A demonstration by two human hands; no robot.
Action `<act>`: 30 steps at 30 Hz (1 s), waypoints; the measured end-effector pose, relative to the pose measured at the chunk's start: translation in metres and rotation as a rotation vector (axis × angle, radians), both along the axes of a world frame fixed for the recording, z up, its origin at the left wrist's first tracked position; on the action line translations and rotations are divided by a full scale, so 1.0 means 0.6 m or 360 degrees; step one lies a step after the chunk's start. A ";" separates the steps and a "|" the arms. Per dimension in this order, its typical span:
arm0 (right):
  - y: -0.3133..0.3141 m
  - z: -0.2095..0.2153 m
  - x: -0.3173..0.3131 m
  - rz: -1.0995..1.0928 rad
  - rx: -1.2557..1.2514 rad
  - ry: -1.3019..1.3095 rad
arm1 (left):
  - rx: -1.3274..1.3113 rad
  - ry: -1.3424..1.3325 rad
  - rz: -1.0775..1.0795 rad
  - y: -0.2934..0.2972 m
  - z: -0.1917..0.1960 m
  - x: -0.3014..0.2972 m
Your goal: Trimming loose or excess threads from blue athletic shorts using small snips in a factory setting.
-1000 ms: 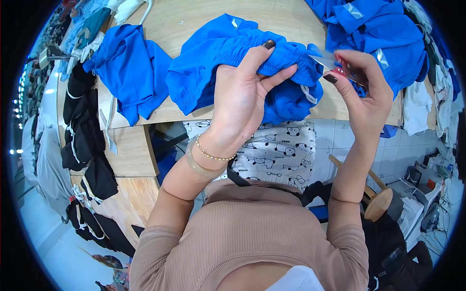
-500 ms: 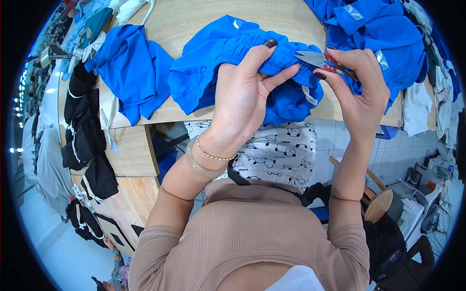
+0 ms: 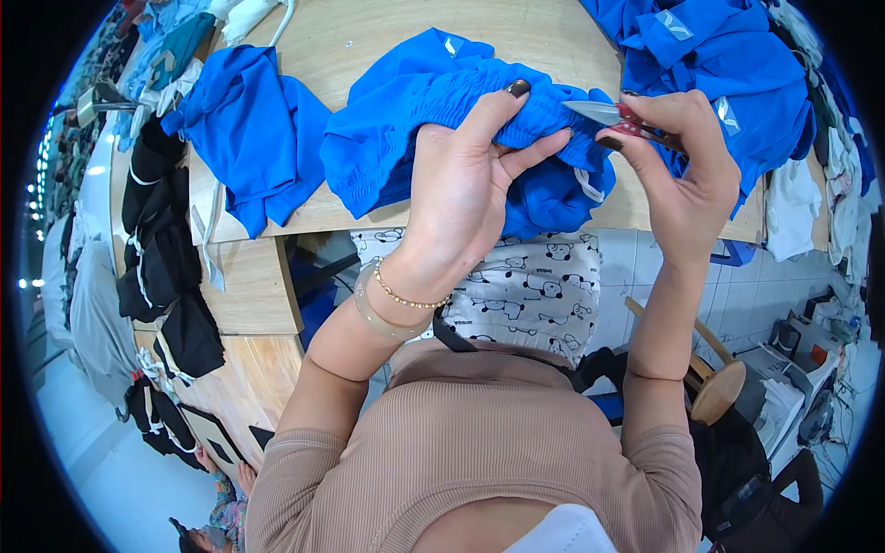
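Note:
My left hand (image 3: 466,180) grips the gathered elastic waistband of a blue garment (image 3: 396,101), thumb on top and fingers tucked under the cloth. A short white drawcord (image 3: 588,184) hangs from the waistband. In my right hand (image 3: 687,170) are red-handled thread snips (image 3: 599,112), pinched between thumb and fingers. Their blades point left, right by the waistband, and are pressed together. Whether a thread lies at the tips is too small to tell.
On the wooden table (image 3: 341,32) lie a blue garment piece (image 3: 253,129) at the left and a heap of blue garments (image 3: 710,83) at the right. Black clothing (image 3: 161,230) hangs off the left edge. A wooden stool (image 3: 719,392) stands at lower right. Another person (image 3: 226,516) is at lower left.
The snips' blades, spread half a second ago, have come together. Both hands stay almost in place. At lower left, the other person has shifted a little.

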State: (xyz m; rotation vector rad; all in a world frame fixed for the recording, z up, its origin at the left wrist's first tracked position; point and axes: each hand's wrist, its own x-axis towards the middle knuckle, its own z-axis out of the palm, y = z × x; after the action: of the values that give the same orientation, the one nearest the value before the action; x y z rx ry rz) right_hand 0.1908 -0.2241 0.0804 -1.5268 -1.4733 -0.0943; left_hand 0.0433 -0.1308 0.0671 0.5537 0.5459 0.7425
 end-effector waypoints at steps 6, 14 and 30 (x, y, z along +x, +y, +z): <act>0.003 -0.015 -0.015 0.0187 0.0133 0.1071 | 0.0213 0.0007 -0.0039 -0.007 -0.013 0.000; 0.015 -0.044 -0.022 0.0130 -0.0442 0.1145 | 0.0044 0.0039 -0.0182 -0.002 -0.022 -0.038; 0.025 -0.023 -0.065 -0.0155 -0.0055 0.0383 | 0.0028 -0.0217 0.0136 0.003 -0.025 -0.036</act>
State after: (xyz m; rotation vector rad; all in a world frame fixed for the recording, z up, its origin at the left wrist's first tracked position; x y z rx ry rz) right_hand 0.1517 -0.2091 0.0666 -1.5787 -1.2162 0.0563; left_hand 0.0219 -0.1292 0.0520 0.4946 0.4387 0.8604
